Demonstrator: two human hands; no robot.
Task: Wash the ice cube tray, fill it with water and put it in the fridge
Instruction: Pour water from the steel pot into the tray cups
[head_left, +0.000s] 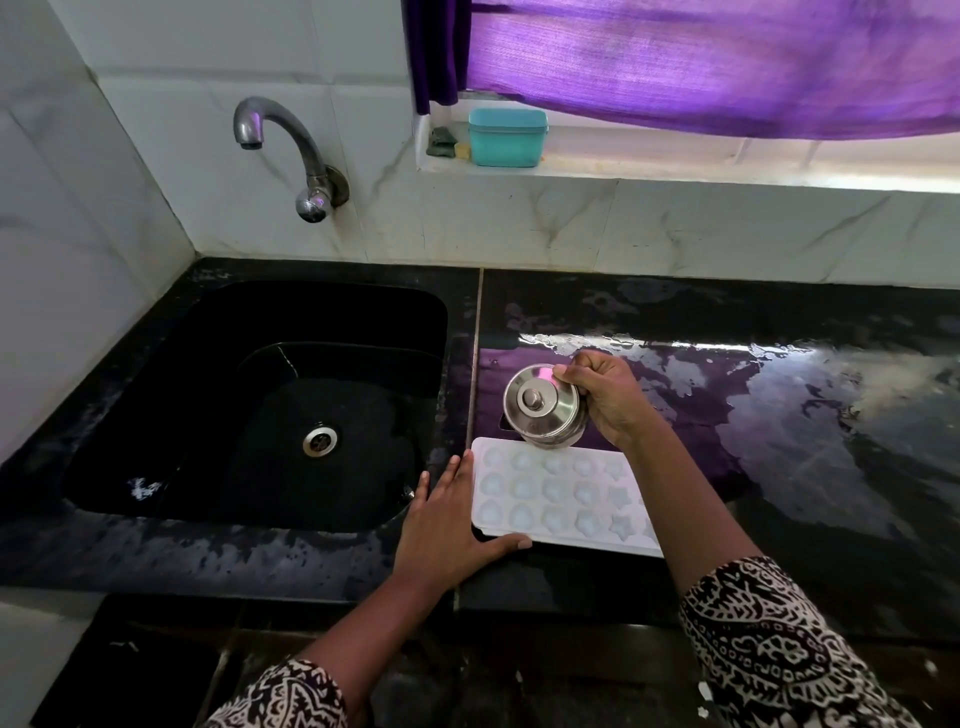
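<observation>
Filling step, likely: right hand (605, 402) fingers grasp steel pot (543, 406) over ice cube tray (563, 499) at worktop (779, 467) front edge; left hand (447, 525) released, flat, steadying tray. Next: level carry.

You are looking at a wet black counter (779, 467) carrying a white ice cube tray (561, 499) lying flat beside the sink (156, 415), with a steel pot (543, 408) just behind it.

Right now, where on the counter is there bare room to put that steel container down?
Free: the wet counter right of the right hand, back to the wall. Crowded: the strip by the sink, taken by the ice cube tray, steel container and left hand.
</observation>
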